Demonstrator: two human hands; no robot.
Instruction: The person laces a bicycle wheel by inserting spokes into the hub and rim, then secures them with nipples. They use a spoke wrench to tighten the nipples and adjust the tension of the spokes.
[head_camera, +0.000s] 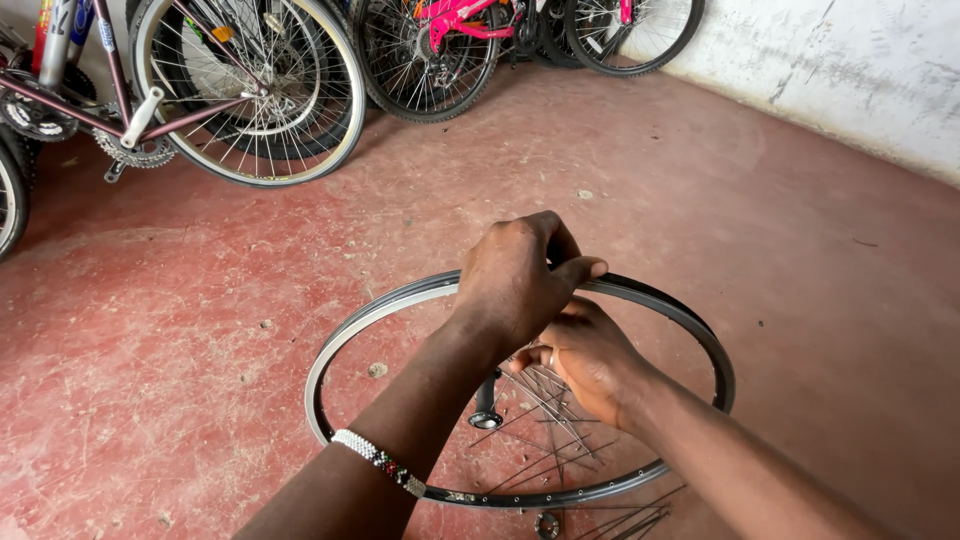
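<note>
A bare black bicycle rim (345, 345) lies low over the red floor in front of me. My left hand (515, 275) grips its far edge from above, fingers curled over the rim; a beaded bracelet is on that wrist. My right hand (590, 360) sits just below, inside the rim, pinching thin metal spokes (545, 405) that fan down towards a black hub (487, 400) in the middle. More loose spokes (630, 520) lie by the rim's near edge.
Several bicycles lean along the back: a maroon-framed one (150, 110) at the left, its wheel (250, 90) closest, and a pink one (455, 20) further right. A rough white wall (850, 70) runs along the right side. The floor is red concrete.
</note>
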